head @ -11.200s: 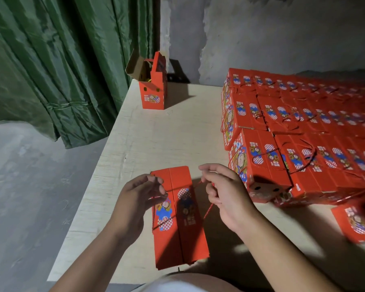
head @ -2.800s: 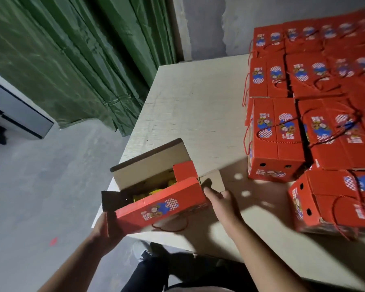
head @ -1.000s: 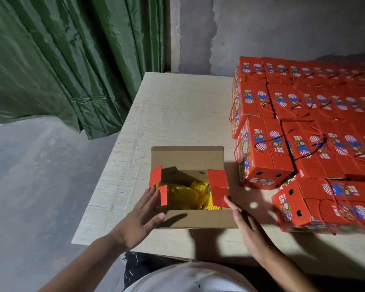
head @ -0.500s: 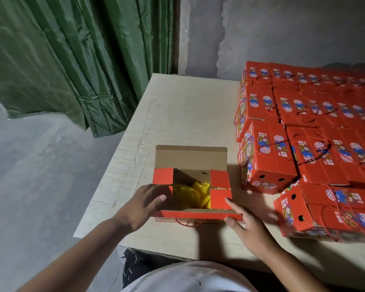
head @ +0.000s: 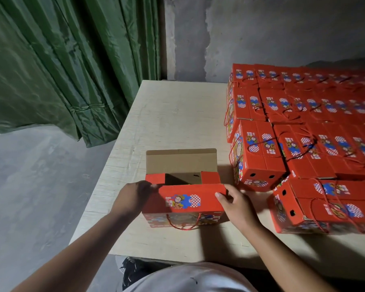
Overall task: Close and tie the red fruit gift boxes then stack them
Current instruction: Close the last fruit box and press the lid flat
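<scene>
A dark green pleated curtain point(head: 57, 66) hangs at the far left over the grey concrete floor point(head: 34, 197), clear of the work. The pale wooden table point(head: 177, 114) carries everything else. The left hand point(head: 133, 199) grips the left end of the open red cardboard fruit gift box point(head: 183, 202), fingers curled at the corner where the near flap meets the small red side flap point(head: 155, 179), most likely to keep that side flap tucked in while the top folds over it. The near red printed flap point(head: 190, 199) is folded down over the front half; the plain brown far flap point(head: 180, 160) stands upright, so the box, near the table's front edge, is only half closed and its red cord handle point(head: 182, 225) dangles untied at the front. The right hand point(head: 236, 206) pinches the flap's right corner, steadying it. Further right, the closed and tied red boxes point(head: 303, 127) are stacked in tight rows, presumably leaving bare table for working.
</scene>
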Available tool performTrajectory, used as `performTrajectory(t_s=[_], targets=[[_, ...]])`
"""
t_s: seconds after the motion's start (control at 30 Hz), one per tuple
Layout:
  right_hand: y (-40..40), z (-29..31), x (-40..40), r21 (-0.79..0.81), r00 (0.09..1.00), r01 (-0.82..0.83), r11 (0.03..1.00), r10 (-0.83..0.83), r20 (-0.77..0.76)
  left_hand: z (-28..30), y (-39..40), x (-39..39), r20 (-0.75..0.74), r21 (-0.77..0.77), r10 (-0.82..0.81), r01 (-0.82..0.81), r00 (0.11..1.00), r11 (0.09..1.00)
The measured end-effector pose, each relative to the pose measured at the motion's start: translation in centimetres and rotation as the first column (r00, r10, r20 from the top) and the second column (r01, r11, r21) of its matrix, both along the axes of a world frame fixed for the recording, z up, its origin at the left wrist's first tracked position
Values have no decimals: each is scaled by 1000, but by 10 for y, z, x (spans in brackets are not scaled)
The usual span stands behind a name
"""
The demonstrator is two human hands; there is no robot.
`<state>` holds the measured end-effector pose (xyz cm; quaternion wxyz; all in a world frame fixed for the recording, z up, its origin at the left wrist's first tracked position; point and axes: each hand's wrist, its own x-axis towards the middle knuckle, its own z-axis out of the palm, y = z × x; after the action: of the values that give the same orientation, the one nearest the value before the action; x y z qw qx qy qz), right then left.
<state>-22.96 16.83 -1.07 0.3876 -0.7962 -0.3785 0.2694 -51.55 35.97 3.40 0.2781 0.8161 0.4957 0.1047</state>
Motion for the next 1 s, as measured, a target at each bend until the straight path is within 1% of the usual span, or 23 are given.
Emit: performTrajectory(t_s=[0.07,0.13,0.23,0.3,0.4,0.53,0.6,0.7,0.83,1.0], targets=[[7,0,1,-40,996,39,998,-35,80,-1,0,-1,39,55,7,-10,999,998],[13,-1,1,-61,992,54,997,-46,121,-2,0,-2,38,62,-10,8,999,998],[18,-3,2,-86,989,39,996,-27,144,-8,0,-5,29,62,-76,74,997,995],[19,-4,2,-105,978,34,994,-11,209,-13,-1,-8,-1,100,-135,135,991,986],[20,-4,-2,-73,942,6,997,19,334,-16,-7,-8,-91,107,-225,234,970,966],[21,-7,-7,31,891,-113,993,87,446,-17,-13,-2,-260,166,-312,361,914,918],[21,-9,-8,16,851,-177,984,145,505,-18,-12,0,-314,141,-342,400,886,906],[16,-13,-9,-65,827,-242,968,241,508,-19,-11,2,-339,103,-346,400,875,911],[7,-19,-5,-134,802,-295,946,321,503,-20,-11,3,-348,131,-327,392,878,911],[5,-17,-4,-80,822,-300,951,300,485,-21,-16,3,-376,164,-316,398,871,903]])
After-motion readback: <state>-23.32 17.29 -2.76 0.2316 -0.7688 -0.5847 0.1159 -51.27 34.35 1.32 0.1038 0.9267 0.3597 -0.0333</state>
